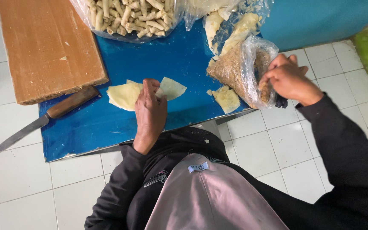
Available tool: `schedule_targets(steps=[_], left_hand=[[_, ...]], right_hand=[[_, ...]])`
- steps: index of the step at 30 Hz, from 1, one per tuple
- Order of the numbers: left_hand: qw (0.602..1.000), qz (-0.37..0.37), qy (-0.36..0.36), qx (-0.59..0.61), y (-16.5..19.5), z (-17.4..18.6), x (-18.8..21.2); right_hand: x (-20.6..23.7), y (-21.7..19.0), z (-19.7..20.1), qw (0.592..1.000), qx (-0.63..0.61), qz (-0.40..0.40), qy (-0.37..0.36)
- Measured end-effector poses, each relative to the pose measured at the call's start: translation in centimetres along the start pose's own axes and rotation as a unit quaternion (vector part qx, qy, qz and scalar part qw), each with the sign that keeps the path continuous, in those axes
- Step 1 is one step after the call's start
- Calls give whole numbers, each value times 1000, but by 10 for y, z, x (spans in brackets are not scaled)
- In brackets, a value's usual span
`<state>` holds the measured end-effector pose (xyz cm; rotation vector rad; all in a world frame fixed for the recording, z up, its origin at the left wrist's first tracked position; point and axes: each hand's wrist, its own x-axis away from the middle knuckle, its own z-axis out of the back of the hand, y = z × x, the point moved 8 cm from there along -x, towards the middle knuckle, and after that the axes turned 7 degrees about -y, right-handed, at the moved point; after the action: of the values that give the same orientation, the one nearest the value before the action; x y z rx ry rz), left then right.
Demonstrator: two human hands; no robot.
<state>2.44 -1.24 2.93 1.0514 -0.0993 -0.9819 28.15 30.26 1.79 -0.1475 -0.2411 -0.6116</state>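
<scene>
Pale yellow dough sheet (126, 94) lay flat at the frame's middle, pressed under the left hand (150, 111), whose fingers were spread, not gripping. The right hand (287, 79), far to the right, was clenched inside the plastic bag (245, 70) of brown filling. The sheet's long side ran left to right.

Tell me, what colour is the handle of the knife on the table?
Brown wood, on the knife lying at the blue table's left edge; the head view shows it.
</scene>
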Motion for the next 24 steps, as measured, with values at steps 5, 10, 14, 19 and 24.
schedule_targets(steps=[5,10,14,19,24], left_hand=[[1000,15,10,23,-4,-3,2],[998,23,27,61,-6,-4,1],[997,25,35,67,-6,-4,2],[998,10,38,40,-3,-2,2],[998,-1,46,39,1,-2,6]], right_hand=[[-14,-21,45,997,20,60,38],[-51,-126,60,951,-55,287,103],[-86,-204,29,937,-100,317,105],[-90,-243,1,942,-144,292,76],[-60,-247,2,926,-182,306,126]])
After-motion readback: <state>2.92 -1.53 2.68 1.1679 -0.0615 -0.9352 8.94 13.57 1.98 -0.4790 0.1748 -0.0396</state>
